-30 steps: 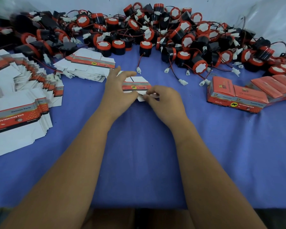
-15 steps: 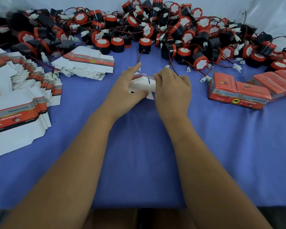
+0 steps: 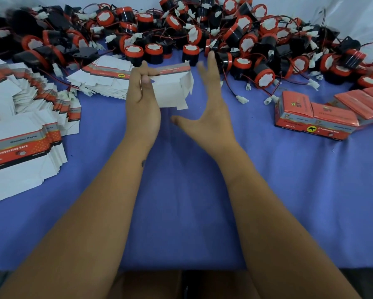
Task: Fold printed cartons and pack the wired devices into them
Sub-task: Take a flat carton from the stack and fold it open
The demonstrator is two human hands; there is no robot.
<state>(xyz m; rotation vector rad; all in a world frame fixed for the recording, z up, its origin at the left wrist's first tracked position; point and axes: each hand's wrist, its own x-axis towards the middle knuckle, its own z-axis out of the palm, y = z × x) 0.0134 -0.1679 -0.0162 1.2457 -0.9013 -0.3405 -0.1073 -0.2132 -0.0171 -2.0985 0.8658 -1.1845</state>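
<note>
- Head view: our left hand point(image 3: 143, 100) pinches a half-formed white cardboard carton point(image 3: 173, 87), red-banded, raised over the blue cloth tabletop point(image 3: 181, 190).
- Our right hand point(image 3: 209, 117) is spread apart beside it, holding nothing.
- Round black-and-red wired devices point(image 3: 203, 33) lie heaped behind.

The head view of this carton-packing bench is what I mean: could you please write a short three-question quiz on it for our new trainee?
1. True or false: the right hand grips the half-folded carton.
2. Which hand holds that carton? A) the left hand B) the right hand C) both
3. Fill in: the finished red boxes lie on the person's ______ side of the blue tablecloth.

Key: 1 false, its fingers are spread and clear of the carton. 2 A. 3 right, with the flat carton stacks on the left and the pile of wired devices at the back.
</note>
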